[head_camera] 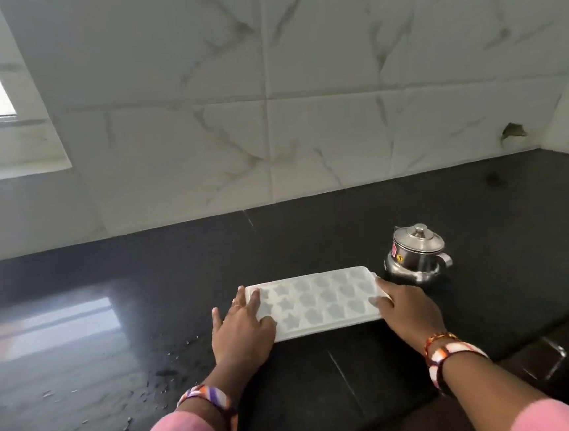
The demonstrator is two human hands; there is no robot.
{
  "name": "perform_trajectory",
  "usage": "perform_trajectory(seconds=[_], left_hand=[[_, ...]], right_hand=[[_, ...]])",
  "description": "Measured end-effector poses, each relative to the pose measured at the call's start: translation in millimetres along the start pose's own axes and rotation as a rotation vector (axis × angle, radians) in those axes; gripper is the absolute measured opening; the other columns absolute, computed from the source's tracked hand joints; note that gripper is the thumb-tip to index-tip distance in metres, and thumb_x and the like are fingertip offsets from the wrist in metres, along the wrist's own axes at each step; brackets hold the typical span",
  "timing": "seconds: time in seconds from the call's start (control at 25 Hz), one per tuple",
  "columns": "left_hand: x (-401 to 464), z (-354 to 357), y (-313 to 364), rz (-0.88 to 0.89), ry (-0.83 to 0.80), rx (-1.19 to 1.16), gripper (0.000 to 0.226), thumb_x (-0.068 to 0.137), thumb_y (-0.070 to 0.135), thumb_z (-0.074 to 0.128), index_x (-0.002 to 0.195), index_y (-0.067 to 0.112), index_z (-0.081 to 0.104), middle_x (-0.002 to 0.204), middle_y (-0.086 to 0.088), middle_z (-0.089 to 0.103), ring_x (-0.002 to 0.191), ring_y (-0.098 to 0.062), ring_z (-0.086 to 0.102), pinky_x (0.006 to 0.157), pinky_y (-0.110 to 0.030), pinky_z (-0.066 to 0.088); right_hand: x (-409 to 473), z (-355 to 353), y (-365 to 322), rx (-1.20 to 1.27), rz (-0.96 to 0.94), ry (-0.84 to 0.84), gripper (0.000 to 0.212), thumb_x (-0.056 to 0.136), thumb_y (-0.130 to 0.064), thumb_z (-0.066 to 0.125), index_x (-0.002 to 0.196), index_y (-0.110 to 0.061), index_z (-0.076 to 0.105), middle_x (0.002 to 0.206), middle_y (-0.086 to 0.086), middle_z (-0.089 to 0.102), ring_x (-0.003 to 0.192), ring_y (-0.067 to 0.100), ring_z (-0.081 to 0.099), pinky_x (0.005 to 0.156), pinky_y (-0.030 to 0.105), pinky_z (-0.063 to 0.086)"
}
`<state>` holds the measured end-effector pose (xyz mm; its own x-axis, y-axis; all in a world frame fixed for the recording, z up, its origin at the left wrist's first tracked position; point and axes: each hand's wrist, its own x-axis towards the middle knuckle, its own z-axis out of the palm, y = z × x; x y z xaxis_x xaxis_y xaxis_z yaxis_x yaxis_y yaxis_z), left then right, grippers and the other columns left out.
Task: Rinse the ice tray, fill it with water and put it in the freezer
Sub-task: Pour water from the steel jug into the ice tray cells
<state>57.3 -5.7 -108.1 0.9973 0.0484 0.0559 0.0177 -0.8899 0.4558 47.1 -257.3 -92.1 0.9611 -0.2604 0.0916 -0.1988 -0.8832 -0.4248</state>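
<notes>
on the black worktop (pixel 313 240) in front of me lies the white ice tray (pixel 318 301), flat, with its long side toward me. my left hand (pixel 241 329) rests on its left end with fingers spread, and my right hand (pixel 404 308) rests on its right end. both hands touch the tray, but neither has closed around it. the little star and shell cups look dry, though i cannot be sure. i see no sink, tap or freezer here, so i think rinsing, filling and freezing are all left to do. a small steel pot with a lid (pixel 417 255) stands just beside the tray's far right corner. its lid is on, so i cannot see inside.
</notes>
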Motion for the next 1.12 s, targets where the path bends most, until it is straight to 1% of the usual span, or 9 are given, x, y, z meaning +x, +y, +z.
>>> perform_trajectory(seconds=[0.16, 0.32, 0.48, 0.72, 0.8, 0.92, 0.96, 1.04, 1.12], left_hand=[[-15.8, 4.0, 14.8, -0.085, 0.025, 0.088, 0.062, 0.093, 0.029, 0.037, 0.151, 0.023, 0.017, 0.162, -0.002, 0.007, 0.149, -0.019, 0.007, 0.12, -0.043, 0.0], [-37.2, 11.0, 30.2, -0.185, 0.005, -0.024, 0.063, 0.095, 0.03, 0.033, 0.153, 0.023, 0.01, 0.162, 0.0, -0.001, 0.149, -0.018, -0.001, 0.12, -0.044, -0.004], [-48.0, 20.5, 30.3, -0.184, 0.076, -0.077, 0.07, 0.088, 0.055, 0.028, 0.151, 0.026, 0.016, 0.162, 0.003, 0.003, 0.149, -0.012, 0.005, 0.12, -0.042, -0.003], [-46.9, 19.1, 28.8, -0.167, 0.106, -0.004, 0.087, 0.08, 0.071, 0.044, 0.151, 0.027, 0.018, 0.162, 0.003, 0.005, 0.148, -0.012, 0.012, 0.119, -0.041, 0.0], [-50.9, 14.5, 29.4, -0.166, 0.074, -0.023, 0.104, 0.067, 0.082, 0.039, 0.151, 0.027, 0.014, 0.162, 0.003, 0.003, 0.148, -0.013, 0.01, 0.12, -0.041, -0.001], [-56.0, 10.6, 30.8, -0.156, -0.001, -0.031, 0.144, 0.032, 0.102, 0.027, 0.152, 0.026, 0.006, 0.162, 0.002, -0.004, 0.149, -0.014, 0.003, 0.12, -0.043, -0.007], [-55.9, 10.0, 30.0, -0.153, -0.018, -0.018, 0.144, 0.033, 0.102, 0.027, 0.152, 0.025, 0.003, 0.162, 0.001, -0.006, 0.149, -0.015, 0.0, 0.119, -0.044, -0.009], [-55.0, 9.4, 30.9, -0.146, -0.035, -0.005, 0.129, 0.05, 0.092, 0.042, 0.152, 0.024, 0.0, 0.162, 0.0, -0.008, 0.149, -0.017, -0.002, 0.119, -0.046, -0.009], [-55.4, 9.3, 32.8, -0.138, -0.038, -0.005, 0.122, 0.059, 0.085, 0.049, 0.152, 0.024, 0.0, 0.162, -0.001, -0.009, 0.149, -0.018, -0.002, 0.119, -0.047, -0.009]], right_hand=[[12.0, 11.0, 20.9, 0.215, -0.063, -0.038, 0.045, 0.092, -0.033, 0.049, 0.137, -0.027, 0.048, 0.126, 0.012, 0.063, 0.122, 0.031, 0.051, 0.1, 0.038, 0.042], [15.2, 10.6, 27.4, 0.404, -0.089, -0.03, 0.044, 0.09, -0.026, 0.051, 0.134, -0.026, 0.053, 0.131, 0.005, 0.062, 0.124, 0.027, 0.052, 0.105, 0.038, 0.04], [10.9, 4.5, 27.4, 0.595, -0.062, 0.0, 0.038, 0.088, -0.016, 0.052, 0.124, -0.017, 0.062, 0.123, 0.005, 0.066, 0.116, 0.027, 0.057, 0.096, 0.033, 0.042], [10.2, 3.6, 32.1, 0.802, 0.082, 0.145, 0.028, 0.092, -0.015, 0.047, 0.105, -0.007, 0.07, 0.104, 0.009, 0.07, 0.099, 0.021, 0.06, 0.08, 0.025, 0.039], [7.7, 0.7, 34.2, 0.878, 0.143, 0.182, 0.027, 0.09, -0.011, 0.047, 0.099, -0.007, 0.072, 0.097, 0.008, 0.069, 0.095, 0.021, 0.06, 0.079, 0.027, 0.039], [7.1, -1.3, 36.3, 1.03, 0.251, 0.212, 0.024, 0.086, -0.007, 0.047, 0.077, -0.012, 0.069, 0.088, 0.011, 0.069, 0.083, 0.025, 0.062, 0.071, 0.032, 0.045], [8.1, -2.4, 36.1, 1.104, 0.31, 0.23, 0.023, 0.084, -0.006, 0.047, 0.073, -0.012, 0.066, 0.091, 0.016, 0.07, 0.075, 0.021, 0.06, 0.066, 0.028, 0.047], [11.2, -7.5, 37.6, 1.288, 0.453, 0.299, 0.014, 0.083, -0.007, 0.049, 0.08, -0.005, 0.062, 0.095, 0.024, 0.068, 0.062, 0.015, 0.054, 0.048, 0.017, 0.049], [14.1, -13.7, 39.5, 1.399, 0.567, 0.376, 0.03, 0.083, -0.015, 0.054, 0.107, 0.003, 0.055, 0.086, 0.02, 0.062, 0.063, 0.016, 0.053, 0.041, 0.02, 0.048]])
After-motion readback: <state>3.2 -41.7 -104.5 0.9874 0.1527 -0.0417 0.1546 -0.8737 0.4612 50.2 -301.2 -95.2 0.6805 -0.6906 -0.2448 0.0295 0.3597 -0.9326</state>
